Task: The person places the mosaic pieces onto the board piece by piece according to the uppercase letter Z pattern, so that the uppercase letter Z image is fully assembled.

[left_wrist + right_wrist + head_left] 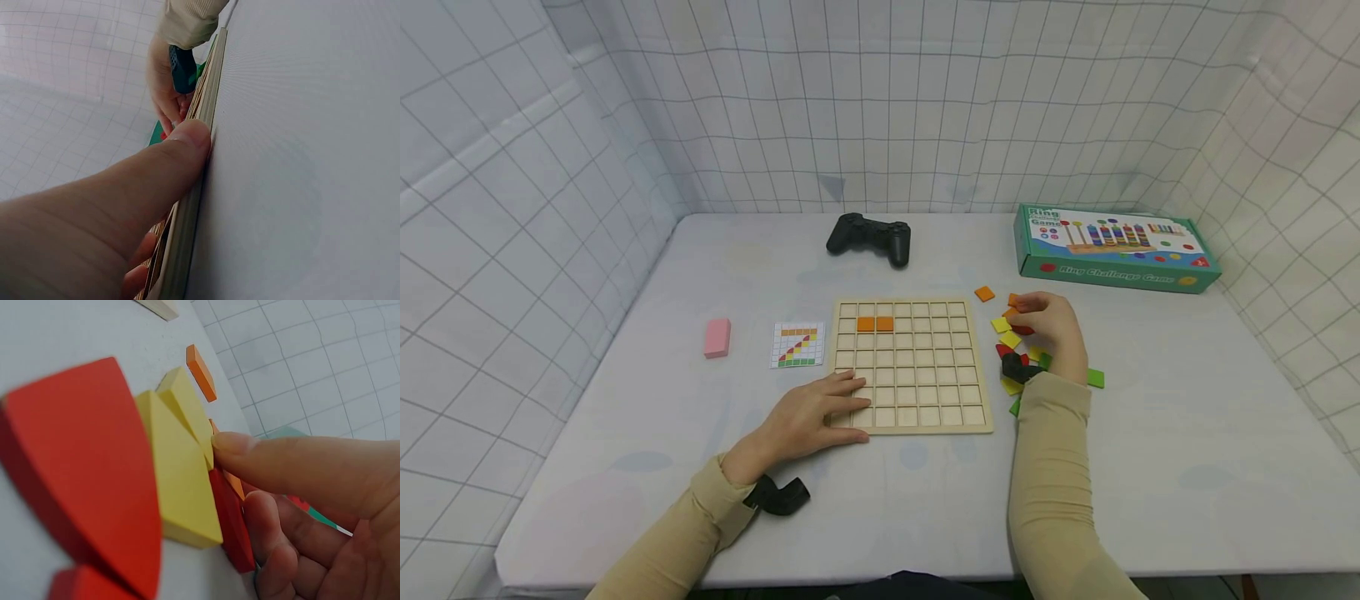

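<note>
My left hand [816, 412] lies at the near left corner of a wooden grid board [917, 436], fingers spread over its cells. In the left wrist view its thumb [187, 140] presses against the board's edge. Two orange square tiles [876, 324] sit side by side in the board's upper left cells. Right of the board, my right hand [1051, 325] reaches into a loose pile and pinches an orange tile [234, 482], partly hidden by the thumb. Yellow tiles [181, 478] and red curved pieces [87, 450] lie close beside that thumb; green tiles [1096, 378] are near the wrist.
A pattern card [797, 345] and a pink block [717, 338] lie left of the board. Behind it rests a black game controller [870, 238]. A green game box [1116, 250] stands at the back right. One orange tile [984, 293] lies apart from the pile.
</note>
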### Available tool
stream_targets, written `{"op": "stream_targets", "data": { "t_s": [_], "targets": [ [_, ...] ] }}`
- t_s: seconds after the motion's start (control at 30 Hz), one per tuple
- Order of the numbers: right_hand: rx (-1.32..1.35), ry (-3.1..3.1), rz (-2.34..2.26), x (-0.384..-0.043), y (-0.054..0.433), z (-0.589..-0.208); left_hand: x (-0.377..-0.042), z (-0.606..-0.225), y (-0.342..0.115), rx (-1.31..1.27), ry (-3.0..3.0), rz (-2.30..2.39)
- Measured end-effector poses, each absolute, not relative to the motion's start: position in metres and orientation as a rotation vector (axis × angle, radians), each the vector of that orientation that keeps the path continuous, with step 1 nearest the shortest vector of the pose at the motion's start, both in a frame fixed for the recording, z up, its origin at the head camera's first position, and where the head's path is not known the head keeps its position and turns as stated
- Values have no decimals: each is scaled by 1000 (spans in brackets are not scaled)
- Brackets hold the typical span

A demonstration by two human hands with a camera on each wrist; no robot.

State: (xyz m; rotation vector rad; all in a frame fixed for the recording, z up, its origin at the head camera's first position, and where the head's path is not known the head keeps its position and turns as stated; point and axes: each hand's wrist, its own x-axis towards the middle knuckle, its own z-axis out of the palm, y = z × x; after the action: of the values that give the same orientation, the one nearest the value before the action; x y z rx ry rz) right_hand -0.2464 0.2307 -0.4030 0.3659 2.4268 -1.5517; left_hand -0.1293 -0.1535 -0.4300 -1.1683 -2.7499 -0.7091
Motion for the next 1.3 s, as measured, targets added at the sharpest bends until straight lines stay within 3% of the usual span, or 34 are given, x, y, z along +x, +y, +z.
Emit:
{"op": "stream_targets", "data": {
  "t_s": [1.3],
  "targets": [
    [398,2524,-1526,-251,226,-401,-129,-430,-154,-1166,-2750,-733]
  ]
}}
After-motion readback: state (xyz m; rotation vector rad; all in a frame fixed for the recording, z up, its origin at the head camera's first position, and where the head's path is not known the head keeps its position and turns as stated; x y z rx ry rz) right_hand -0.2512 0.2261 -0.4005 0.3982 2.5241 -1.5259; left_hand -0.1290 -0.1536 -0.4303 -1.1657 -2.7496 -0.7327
